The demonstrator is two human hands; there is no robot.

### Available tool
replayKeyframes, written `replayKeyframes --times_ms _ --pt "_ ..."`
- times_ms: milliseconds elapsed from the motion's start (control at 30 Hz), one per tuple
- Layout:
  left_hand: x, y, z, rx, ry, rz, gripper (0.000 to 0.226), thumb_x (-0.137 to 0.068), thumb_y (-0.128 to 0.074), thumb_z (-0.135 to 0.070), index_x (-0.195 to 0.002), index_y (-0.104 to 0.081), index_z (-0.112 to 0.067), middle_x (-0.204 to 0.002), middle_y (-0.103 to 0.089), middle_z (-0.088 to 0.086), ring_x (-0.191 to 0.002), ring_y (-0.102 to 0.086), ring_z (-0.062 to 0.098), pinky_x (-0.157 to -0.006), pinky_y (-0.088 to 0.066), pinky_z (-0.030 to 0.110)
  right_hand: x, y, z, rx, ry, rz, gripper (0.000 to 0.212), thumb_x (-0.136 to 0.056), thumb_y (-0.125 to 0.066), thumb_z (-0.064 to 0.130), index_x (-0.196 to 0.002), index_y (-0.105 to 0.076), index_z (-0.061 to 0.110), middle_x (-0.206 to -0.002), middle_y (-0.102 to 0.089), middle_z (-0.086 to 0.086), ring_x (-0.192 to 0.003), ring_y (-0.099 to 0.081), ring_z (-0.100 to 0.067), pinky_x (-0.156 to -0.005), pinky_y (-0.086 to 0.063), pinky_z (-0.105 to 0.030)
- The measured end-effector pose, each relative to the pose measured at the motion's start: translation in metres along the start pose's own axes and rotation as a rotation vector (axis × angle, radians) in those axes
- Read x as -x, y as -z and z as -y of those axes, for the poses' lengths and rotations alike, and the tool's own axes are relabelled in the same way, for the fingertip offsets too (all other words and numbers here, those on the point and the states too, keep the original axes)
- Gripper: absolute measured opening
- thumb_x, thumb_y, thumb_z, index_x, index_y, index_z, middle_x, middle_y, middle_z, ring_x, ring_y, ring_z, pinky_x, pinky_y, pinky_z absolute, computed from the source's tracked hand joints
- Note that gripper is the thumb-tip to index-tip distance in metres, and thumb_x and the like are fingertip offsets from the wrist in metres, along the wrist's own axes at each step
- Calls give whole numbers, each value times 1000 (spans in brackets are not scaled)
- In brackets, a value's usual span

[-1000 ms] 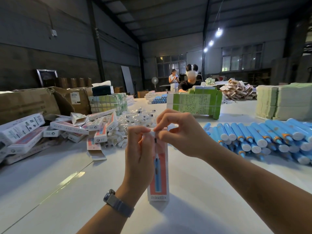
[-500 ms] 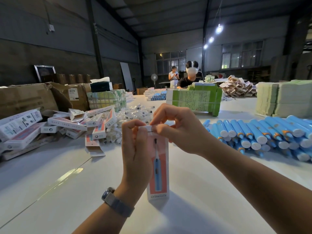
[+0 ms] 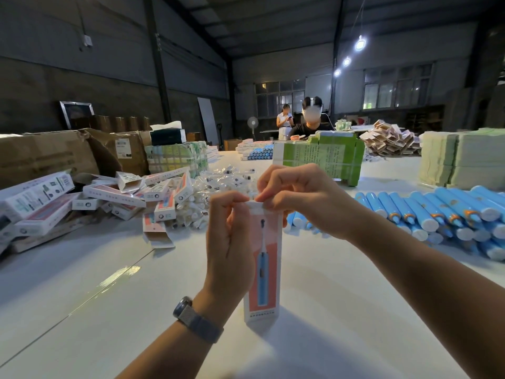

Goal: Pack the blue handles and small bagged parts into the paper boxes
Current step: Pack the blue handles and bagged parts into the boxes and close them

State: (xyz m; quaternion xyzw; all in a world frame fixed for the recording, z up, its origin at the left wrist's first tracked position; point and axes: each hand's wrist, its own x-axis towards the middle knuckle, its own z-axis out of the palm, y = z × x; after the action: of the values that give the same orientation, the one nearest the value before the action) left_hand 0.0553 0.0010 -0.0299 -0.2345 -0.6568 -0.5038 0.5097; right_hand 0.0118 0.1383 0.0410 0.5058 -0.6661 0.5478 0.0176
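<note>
A printed paper box (image 3: 263, 263) with a smooth, slightly satin face is held upright. Glossy blue plastic handles (image 3: 437, 212) are seen right of the grip, crinkled clear plastic bags (image 3: 218, 187) behind it, on a smooth, glossy white surface (image 3: 109, 310).

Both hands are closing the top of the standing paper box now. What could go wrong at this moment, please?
1. The paper box stands upright on its narrow end on the white table; pressure from the right hand at the top flap could tip it if the left hand loosens.
2. The thin flap, pinched by both hands, might crease instead of tucking in.
3. A falling box could roll the blue handles stacked close by.
</note>
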Motion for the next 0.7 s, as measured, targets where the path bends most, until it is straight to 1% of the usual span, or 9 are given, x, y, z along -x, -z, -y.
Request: replayKeyframes --times_ms 67,133,200,267,367,433,533,600,700 --pt "0 0 0 -4 -8 3 17 -101 -31 -8 -96 -40 -22 -83 -54 -27 -70 -60 11 -57 -53 18 0 2 0 -18 -28 -4 17 -79 -59 8 -72 -70 18 -83 -62 8 -79 -62 -11 -58 -50 -23" --pt "-1 0 1 -3 -7 -3 18 -101 -33 -9 -95 -39 -24 -84 -54 -24 -72 -61 16 -58 -54 19 0 3 0 28 -27 -12 18 -81 -55 9 -77 -70 17 -82 -62 7 -77 -63 -9 -57 -50 -24" --pt "0 0 1 11 0 -2 17 -101 -34 -9 -99 -40 -25 -85 -54 -19 -71 -60 17 -56 -54 22 2 3 -1 105 6 -25 17 -84 -53 10 -82 -68 17 -81 -63 6 -74 -64 -9 -56 -51 -24" --pt "1 0 2 29 22 0 15 -102 -33 -11 -102 -41 -24 -86 -54 -15 -69 -58 19 -55 -53 30 3 3 -2 142 51 -36 17 -84 -54 8 -84 -67 18 -81 -63 6 -70 -62 -7 -55 -50 -24" --pt "2 -1 2 20 11 4 17 -102 -33 -10 -104 -40 -25 -86 -53 -19 -69 -57 20 -55 -52 35 3 4 -2 122 71 -26 18 -84 -54 6 -85 -68 16 -84 -63 2 -70 -62 -6 -54 -50 -24" --pt "1 -1 3 12 -4 8 19 -102 -33 -8 -103 -40 -26 -87 -54 -23 -70 -59 13 -55 -53 30 3 7 -1 107 53 -6 17 -84 -54 5 -86 -69 13 -85 -63 1 -72 -63 -8 -55 -50 -23" --pt "0 -1 5 -2 -33 21 24 -102 -33 -2 -102 -41 -25 -90 -55 -30 -74 -62 1 -58 -52 13 3 12 0 123 25 18 15 -85 -54 7 -88 -69 10 -87 -64 2 -76 -64 -11 -58 -53 -27" --pt "0 0 5 7 -32 21 22 -103 -34 -5 -100 -41 -25 -89 -57 -31 -74 -62 -3 -58 -51 10 3 14 1 130 18 33 15 -85 -55 8 -88 -69 10 -88 -64 2 -78 -65 -14 -60 -55 -30" --pt "-1 2 5 30 -12 7 16 -103 -36 -13 -96 -43 -26 -85 -57 -26 -70 -60 2 -57 -51 14 3 14 5 159 33 59 16 -84 -57 5 -89 -71 10 -91 -63 -1 -80 -65 -15 -59 -54 -26"
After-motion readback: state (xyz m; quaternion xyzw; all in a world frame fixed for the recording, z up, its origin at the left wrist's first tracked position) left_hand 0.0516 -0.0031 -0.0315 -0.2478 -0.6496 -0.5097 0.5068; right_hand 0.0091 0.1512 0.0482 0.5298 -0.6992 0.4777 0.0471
